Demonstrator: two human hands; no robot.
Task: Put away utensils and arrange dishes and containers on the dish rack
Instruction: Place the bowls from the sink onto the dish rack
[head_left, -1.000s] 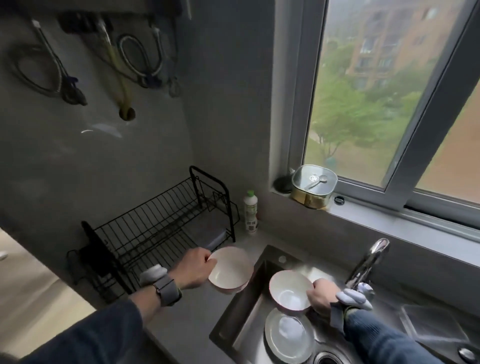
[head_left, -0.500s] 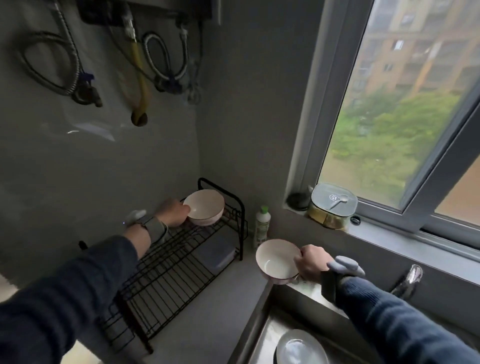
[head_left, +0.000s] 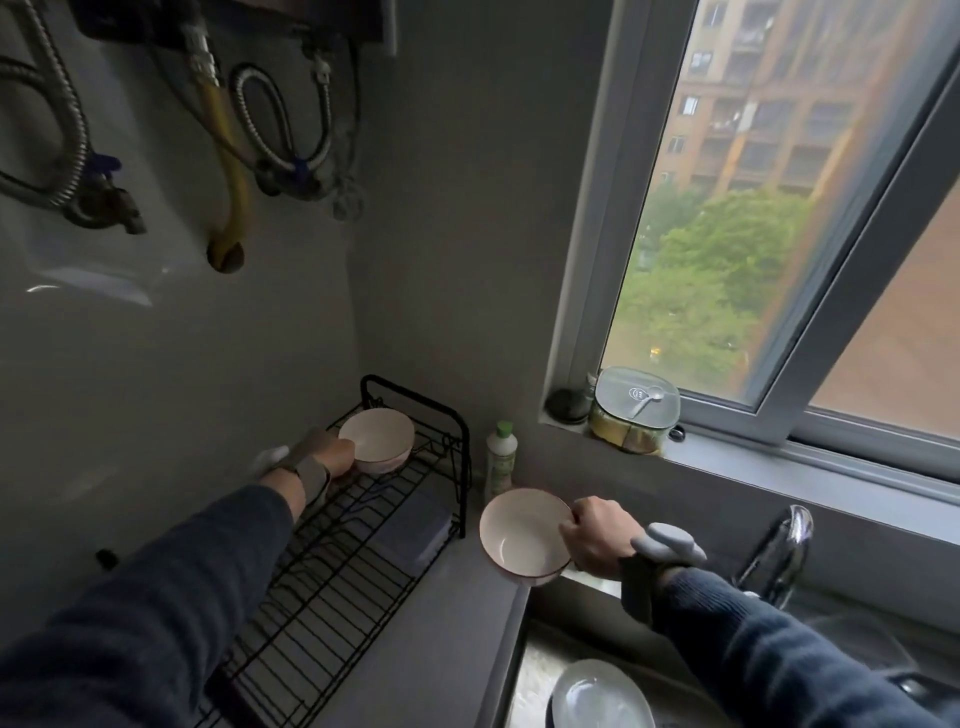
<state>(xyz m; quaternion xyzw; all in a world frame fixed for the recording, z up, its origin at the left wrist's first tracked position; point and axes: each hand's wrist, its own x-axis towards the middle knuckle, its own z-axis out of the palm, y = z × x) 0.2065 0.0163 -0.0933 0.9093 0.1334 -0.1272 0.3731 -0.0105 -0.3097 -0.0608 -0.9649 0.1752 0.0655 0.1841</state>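
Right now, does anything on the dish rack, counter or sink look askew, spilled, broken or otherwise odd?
Nothing stands out. The left hand sets one bowl upright at the far end of the dish rack, the right hand holds a second bowl over the counter, and a plate lies in the sink. No spills or breaks show.

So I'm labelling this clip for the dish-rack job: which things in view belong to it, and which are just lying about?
Belongs to the job:
left hand holding a bowl at the dish rack
right hand holding a second bowl
plate in the sink

Just lying about:
green-capped bottle
lidded container on the sill
faucet
wall hoses
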